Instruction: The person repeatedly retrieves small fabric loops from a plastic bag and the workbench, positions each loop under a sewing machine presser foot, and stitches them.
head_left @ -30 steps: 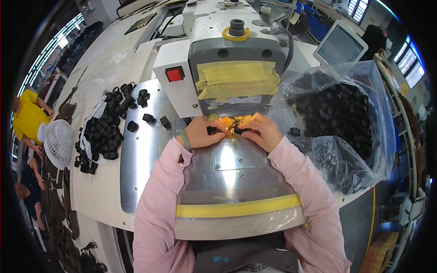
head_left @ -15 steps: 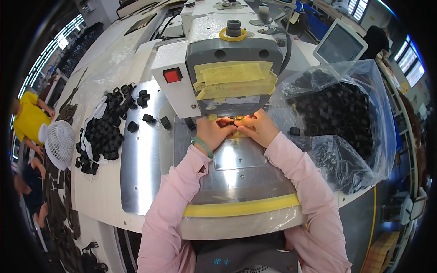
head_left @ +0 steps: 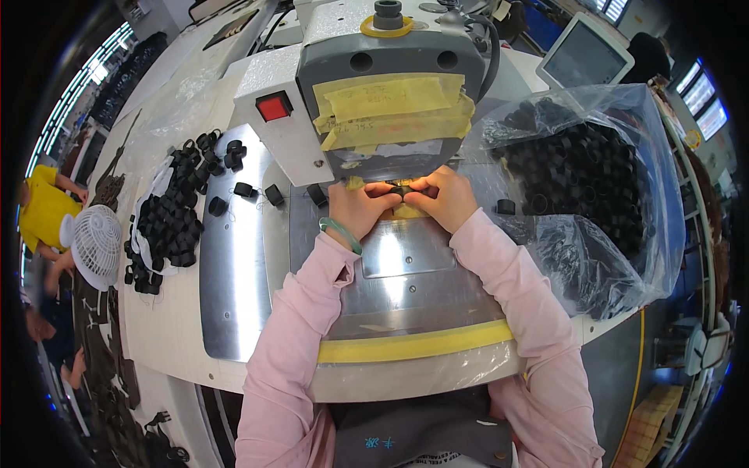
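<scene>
Under the head of an industrial sewing machine (head_left: 390, 58), both my hands pinch one small black band loop (head_left: 400, 190). My left hand (head_left: 357, 210), with a green bangle at the wrist, grips its left side with thumb and fingertips. From the right, my right hand (head_left: 449, 201) closes thumb and fingers on the other side. The loop sits over a lit yellowish area at the machine's work point, and the fingers cover part of it. Beneath the hands lies a shiny metal plate (head_left: 406, 253).
Sewn black loops (head_left: 168, 226) lie heaped at the left, with a few strays (head_left: 243, 189) on the metal. At the right, a clear plastic bag (head_left: 663, 195) holds many black loops. A tablet-like screen (head_left: 585, 58) stands behind it. Co-workers and a white fan (head_left: 96, 246) are far left.
The view has shifted, so the machine sits higher and slightly left in the picture. Between my fingertips the black loop shows more plainly; both hands still pinch at the work point.
</scene>
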`<action>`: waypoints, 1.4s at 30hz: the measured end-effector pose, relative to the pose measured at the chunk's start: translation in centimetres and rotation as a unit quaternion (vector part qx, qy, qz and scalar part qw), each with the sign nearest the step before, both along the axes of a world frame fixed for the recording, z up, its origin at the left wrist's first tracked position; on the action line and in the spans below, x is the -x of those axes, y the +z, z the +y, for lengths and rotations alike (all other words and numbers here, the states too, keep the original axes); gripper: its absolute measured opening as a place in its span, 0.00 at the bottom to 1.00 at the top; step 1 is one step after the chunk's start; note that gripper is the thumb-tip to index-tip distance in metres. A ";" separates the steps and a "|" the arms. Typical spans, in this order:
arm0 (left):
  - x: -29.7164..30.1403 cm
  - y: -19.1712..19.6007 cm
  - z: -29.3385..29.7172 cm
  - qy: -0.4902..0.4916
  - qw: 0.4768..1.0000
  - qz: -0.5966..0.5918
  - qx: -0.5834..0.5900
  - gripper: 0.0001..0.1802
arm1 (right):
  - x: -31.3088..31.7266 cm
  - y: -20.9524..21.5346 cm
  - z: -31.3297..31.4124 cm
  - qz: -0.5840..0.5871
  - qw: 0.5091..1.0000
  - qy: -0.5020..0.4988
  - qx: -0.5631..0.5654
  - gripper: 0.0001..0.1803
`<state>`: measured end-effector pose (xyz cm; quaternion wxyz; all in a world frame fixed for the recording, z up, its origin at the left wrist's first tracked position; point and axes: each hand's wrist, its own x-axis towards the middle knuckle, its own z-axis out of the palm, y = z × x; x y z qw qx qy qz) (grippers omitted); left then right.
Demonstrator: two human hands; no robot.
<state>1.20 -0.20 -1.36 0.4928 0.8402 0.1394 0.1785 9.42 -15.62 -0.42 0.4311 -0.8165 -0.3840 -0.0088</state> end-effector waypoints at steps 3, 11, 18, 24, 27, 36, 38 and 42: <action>-0.2 0.1 -0.1 0.002 1.000 -0.002 -0.018 0.14 | -0.1 -0.1 -0.1 0.001 1.000 0.002 -0.017 0.12; -1.0 0.3 -0.4 -0.007 1.000 -0.013 -0.008 0.14 | -0.7 0.4 -0.7 0.012 1.000 0.003 -0.016 0.11; -1.5 -4.4 1.9 0.023 0.996 -0.038 0.080 0.14 | -0.3 -0.6 1.5 0.025 0.999 0.006 0.026 0.13; -2.3 -1.7 -1.3 0.009 0.998 -0.035 -0.055 0.20 | -0.7 -0.1 -1.5 0.014 1.000 0.000 0.004 0.10; -0.9 -0.3 -0.1 0.057 0.995 0.020 -0.074 0.19 | -0.2 -0.4 -0.1 -0.004 1.000 0.029 -0.009 0.09; -1.3 0.0 -1.4 0.066 0.996 0.025 -0.062 0.15 | -0.9 -0.6 -0.8 -0.034 0.999 0.023 -0.008 0.08; -1.2 0.2 -0.1 0.050 0.997 0.034 -0.042 0.16 | -0.8 -0.5 -0.3 -0.046 0.999 0.019 -0.008 0.09; -1.0 0.1 0.1 0.036 0.999 -0.004 -0.032 0.17 | -0.6 -0.2 0.0 -0.031 0.999 0.012 0.026 0.09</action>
